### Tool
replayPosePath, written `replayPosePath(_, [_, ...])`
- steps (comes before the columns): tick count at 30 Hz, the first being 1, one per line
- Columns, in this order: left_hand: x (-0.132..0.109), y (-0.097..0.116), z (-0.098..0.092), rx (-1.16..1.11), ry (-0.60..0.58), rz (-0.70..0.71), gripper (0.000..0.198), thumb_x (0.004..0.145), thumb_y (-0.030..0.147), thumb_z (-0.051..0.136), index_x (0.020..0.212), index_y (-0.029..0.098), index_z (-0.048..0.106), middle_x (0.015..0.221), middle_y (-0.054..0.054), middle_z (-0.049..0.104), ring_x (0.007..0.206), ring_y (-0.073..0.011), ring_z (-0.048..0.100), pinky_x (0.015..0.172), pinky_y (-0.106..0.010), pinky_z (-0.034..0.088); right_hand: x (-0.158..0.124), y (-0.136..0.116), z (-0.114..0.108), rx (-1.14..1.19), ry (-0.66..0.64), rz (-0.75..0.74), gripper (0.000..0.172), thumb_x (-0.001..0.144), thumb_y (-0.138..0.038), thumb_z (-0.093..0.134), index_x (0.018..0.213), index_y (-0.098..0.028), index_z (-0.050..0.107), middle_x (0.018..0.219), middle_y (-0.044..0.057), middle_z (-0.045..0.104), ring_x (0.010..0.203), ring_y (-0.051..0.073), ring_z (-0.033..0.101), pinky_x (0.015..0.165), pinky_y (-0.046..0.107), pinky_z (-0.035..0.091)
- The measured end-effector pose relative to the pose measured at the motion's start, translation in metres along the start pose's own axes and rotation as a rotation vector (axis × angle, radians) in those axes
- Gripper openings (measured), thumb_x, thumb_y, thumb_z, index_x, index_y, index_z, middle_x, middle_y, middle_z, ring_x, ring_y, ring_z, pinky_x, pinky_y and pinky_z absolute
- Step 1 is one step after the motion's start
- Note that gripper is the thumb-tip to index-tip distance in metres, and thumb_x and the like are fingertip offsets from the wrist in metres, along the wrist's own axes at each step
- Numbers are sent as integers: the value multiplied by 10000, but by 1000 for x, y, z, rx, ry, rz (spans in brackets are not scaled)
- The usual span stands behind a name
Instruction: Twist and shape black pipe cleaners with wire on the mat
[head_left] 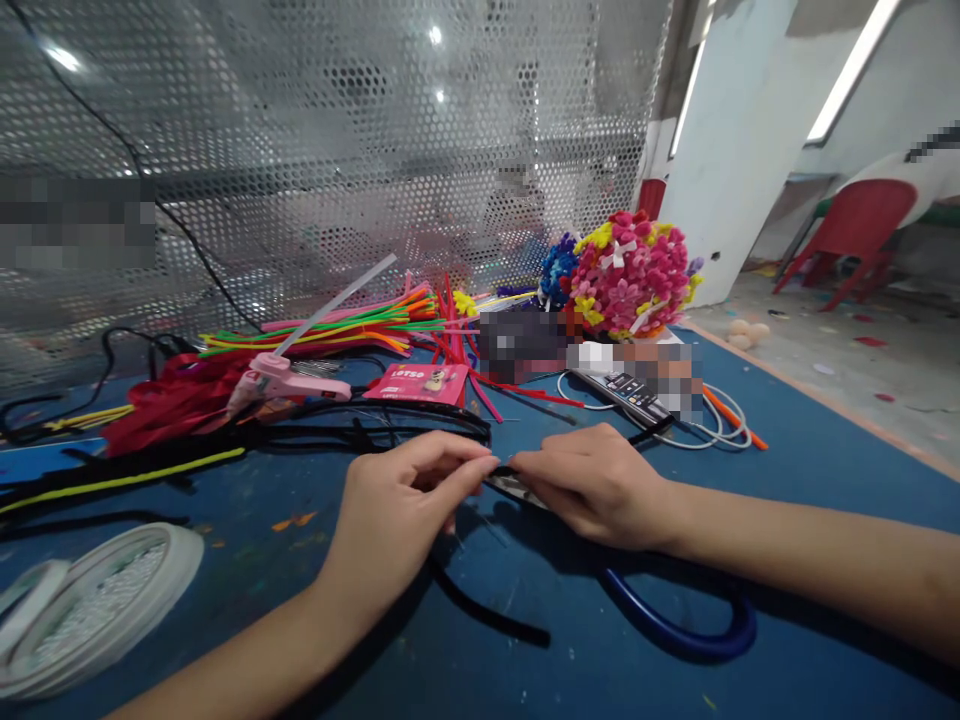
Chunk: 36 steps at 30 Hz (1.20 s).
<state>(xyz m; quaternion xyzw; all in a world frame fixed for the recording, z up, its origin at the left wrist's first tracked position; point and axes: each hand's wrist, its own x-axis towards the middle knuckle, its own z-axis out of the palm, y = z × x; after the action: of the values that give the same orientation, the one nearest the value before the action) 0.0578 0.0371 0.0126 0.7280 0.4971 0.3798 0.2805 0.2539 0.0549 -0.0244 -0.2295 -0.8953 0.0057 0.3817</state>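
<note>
My left hand (409, 505) is closed in a pinch at the middle of the table, thumb against fingertips. A black pipe cleaner (491, 610) runs out below it onto the blue tabletop. Close beside it, my right hand (604, 485) is closed too, with a bit of black pipe cleaner at its fingertips and a black end sticking out behind it. Blue-handled scissors (660, 636) show beneath my right hand; a grey blade appears near the fingertips. Whether that hand also grips the scissors is hidden. More black pipe cleaners (300, 435) lie just beyond my left hand.
A pink glue gun (281, 382) with a glue stick lies back left, next to a pink card (420, 383) and coloured pipe cleaners (375, 325). White tape rolls (187, 560) hold small beads at left. A pink flower bouquet (630, 275) and a power strip (626, 392) are back right.
</note>
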Motion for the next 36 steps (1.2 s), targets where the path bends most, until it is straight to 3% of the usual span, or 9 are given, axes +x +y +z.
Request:
replayPosePath(4, [2, -6, -6, 251, -19, 318, 90, 808, 258, 619, 779, 204, 685, 742, 19, 695, 661, -108, 634, 618, -179, 482, 0, 0, 0, 1, -16, 17, 221, 916, -172, 384, 893, -130, 600, 590, -3, 529, 526, 100, 435, 502, 253, 257])
replayPosePath(9, [4, -13, -8, 572, -104, 665, 166, 879, 214, 505, 882, 139, 653, 756, -31, 640, 680, -131, 601, 637, -223, 478, -1, 2, -2, -9, -47, 32, 224, 911, -171, 387, 901, -126, 606, 600, 2, 526, 539, 105, 441, 505, 254, 252])
replayPosePath(12, [5, -13, -8, 713, -102, 799, 232, 885, 143, 419, 964, 91, 631, 822, -81, 629, 751, -167, 601, 686, -259, 491, -1, 2, -1, -10, -40, 51, 233, 918, -190, 389, 899, -119, 610, 596, 3, 517, 534, 107, 430, 503, 253, 248])
replayPosePath(16, [5, -9, -10, 800, -69, 851, 354, 930, 154, 292, 918, 93, 640, 743, -66, 590, 647, -146, 568, 564, -223, 465, -1, 2, 1, -9, -43, 45, 221, 913, -179, 395, 903, -118, 608, 602, 5, 524, 535, 105, 436, 503, 253, 244])
replayPosePath(20, [4, -11, -12, 780, -72, 779, 412, 954, 227, 259, 854, 141, 650, 702, -27, 559, 608, -125, 532, 550, -206, 434, -1, 1, 0, -25, -39, 19, 201, 904, -167, 410, 899, -125, 606, 600, 2, 526, 527, 104, 430, 502, 257, 238])
replayPosePath(26, [7, -18, -14, 485, -149, 636, 222, 898, 197, 449, 999, 187, 646, 785, -6, 510, 684, -101, 511, 613, -181, 423, 0, 0, -2, -19, -26, 43, 244, 920, -185, 375, 894, -117, 608, 595, 4, 517, 526, 107, 427, 495, 255, 248])
replayPosePath(29, [12, -13, -11, 248, -180, 391, 211, 878, 248, 486, 803, 196, 676, 785, -5, 548, 707, -114, 523, 635, -203, 427, 0, 1, -1, -23, -3, 53, 250, 926, -197, 369, 882, -124, 604, 585, -5, 499, 516, 103, 411, 496, 253, 247])
replayPosePath(32, [14, -9, -6, 23, -217, 60, 347, 879, 339, 460, 611, 165, 596, 631, 10, 516, 588, -111, 476, 541, -210, 396, 0, 1, -1, -27, -3, 64, 246, 927, -200, 370, 887, -130, 602, 587, -8, 492, 525, 104, 418, 502, 252, 252])
replayPosePath(36, [13, -11, 0, -217, -218, -221, 309, 822, 402, 533, 634, 159, 557, 500, 57, 412, 439, -76, 369, 420, -191, 293, 0, 1, -1, -21, -27, 58, 242, 926, -203, 375, 886, -133, 603, 592, -6, 499, 535, 106, 430, 506, 250, 262])
